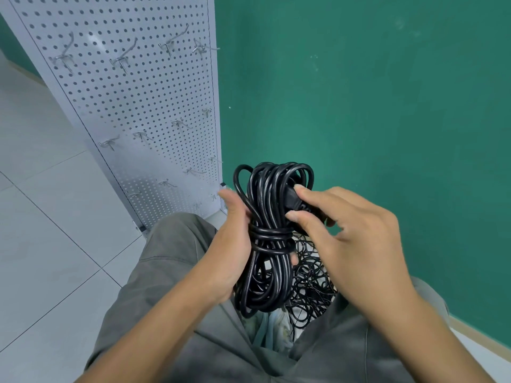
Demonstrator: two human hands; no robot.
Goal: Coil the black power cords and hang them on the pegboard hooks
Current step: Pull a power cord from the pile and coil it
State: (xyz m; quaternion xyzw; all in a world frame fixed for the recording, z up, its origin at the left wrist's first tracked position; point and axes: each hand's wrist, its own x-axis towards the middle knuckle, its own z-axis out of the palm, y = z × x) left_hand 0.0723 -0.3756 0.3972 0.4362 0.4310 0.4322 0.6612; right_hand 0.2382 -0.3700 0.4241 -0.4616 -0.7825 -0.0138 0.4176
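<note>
One coiled cord (265, 244), one loose cord pile (312, 283) on floor below. Left hand (232, 244) grip wrapped around the coil's middle; right hand (351, 230) pinches its plug (293, 200). Pegboard (132, 106) ahead-left, thirteen-odd bare hooks (121, 60).

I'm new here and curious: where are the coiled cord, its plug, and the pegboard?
coiled black power cord (272, 239), head view, wrapped middle
plug (293, 199), head view, black body
pegboard (132, 100), head view, bare perforated panel

cord bundle (265, 239): black, smooth, slight sheen, looked rubbery plastic
pegboard (132, 100): white perforated panel, matt
hooks (121, 60): shiny bare metal
floor (41, 217): pale glossy tiles
trousers (171, 258): grey matt cloth
</note>
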